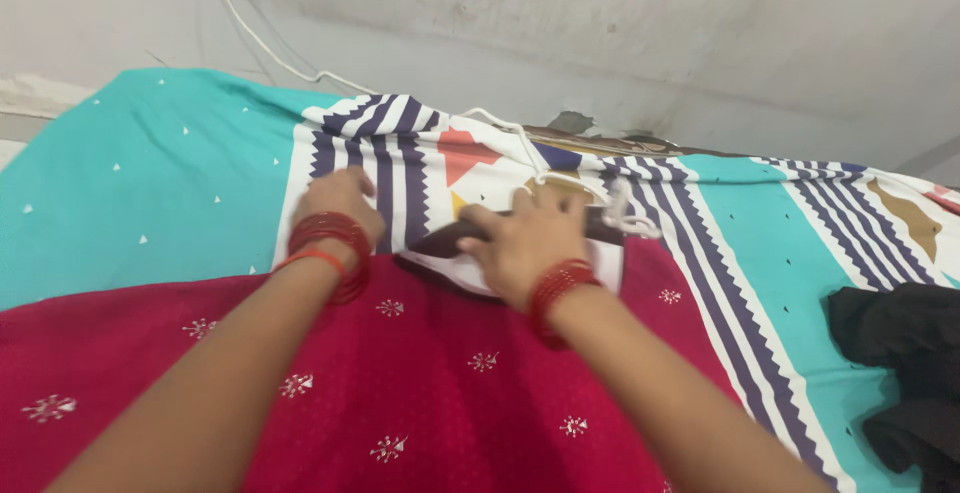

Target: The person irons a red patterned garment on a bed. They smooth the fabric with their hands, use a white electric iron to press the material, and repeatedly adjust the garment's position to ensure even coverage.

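A red cloth (420,383) with small white embroidered motifs lies spread over a patterned teal, white and navy sheet (150,183). My right hand (520,238) is closed around the dark handle of a white clothes iron (470,265) that rests on the far edge of the red cloth. My left hand (335,203) lies flat on the striped part of the sheet just beyond the cloth's edge, fingers bent. Both wrists wear red bangles. The iron's white cord (620,211) loops to the right of my right hand.
A white cable (262,41) runs up the grey wall (600,33) behind the surface. A heap of black fabric (900,363) sits at the right edge on the sheet.
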